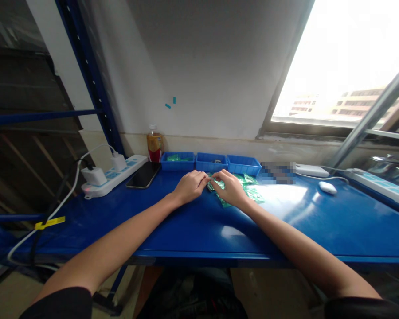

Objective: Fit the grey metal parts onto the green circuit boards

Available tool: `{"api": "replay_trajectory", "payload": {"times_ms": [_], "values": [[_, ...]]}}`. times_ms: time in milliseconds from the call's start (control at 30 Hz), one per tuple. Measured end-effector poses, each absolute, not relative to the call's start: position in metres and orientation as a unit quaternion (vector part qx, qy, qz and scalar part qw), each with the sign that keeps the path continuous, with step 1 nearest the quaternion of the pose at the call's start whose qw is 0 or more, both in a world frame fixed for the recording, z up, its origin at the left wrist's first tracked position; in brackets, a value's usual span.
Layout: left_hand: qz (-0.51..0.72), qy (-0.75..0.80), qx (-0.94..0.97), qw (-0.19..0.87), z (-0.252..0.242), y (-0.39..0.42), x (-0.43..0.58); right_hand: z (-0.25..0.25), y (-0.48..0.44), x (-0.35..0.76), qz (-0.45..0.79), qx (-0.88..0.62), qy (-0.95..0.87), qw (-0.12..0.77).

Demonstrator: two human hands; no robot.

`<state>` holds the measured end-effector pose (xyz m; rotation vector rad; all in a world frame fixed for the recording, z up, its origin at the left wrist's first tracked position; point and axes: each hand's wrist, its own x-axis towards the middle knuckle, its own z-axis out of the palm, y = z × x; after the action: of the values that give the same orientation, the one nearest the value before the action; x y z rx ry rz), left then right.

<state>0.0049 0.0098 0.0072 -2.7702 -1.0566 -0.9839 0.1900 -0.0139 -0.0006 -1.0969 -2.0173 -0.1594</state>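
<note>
My left hand [192,186] and my right hand [228,188] meet over the middle of the blue table, fingertips pinched close together. Whatever lies between the fingertips is too small and too covered to name. Just below them, a small metallic piece [210,188] shows between the hands. Under and beside my right hand lie several green plastic packets [252,194]. Behind the hands stand three blue bins in a row: the left bin [177,167] has green packets in it, the middle bin [206,168] has small metallic pieces, and the right bin [244,170] shows no contents from here.
To the left are a phone [143,175], a drink bottle [154,146] and a power strip [119,176] with plugged-in chargers and cables. A white earphone case [327,188], a white power bank [310,170] and another power strip [382,186] lie to the right.
</note>
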Motion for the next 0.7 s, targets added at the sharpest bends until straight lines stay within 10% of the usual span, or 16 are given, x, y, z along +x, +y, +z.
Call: {"api": "replay_trajectory", "payload": {"times_ms": [700], "values": [[-0.337,-0.309,-0.889,0.021,0.0061,0.0122,0.0047,0.0033,-0.0145,0.1910,-0.057,-0.426,-0.796,0.427]]}}
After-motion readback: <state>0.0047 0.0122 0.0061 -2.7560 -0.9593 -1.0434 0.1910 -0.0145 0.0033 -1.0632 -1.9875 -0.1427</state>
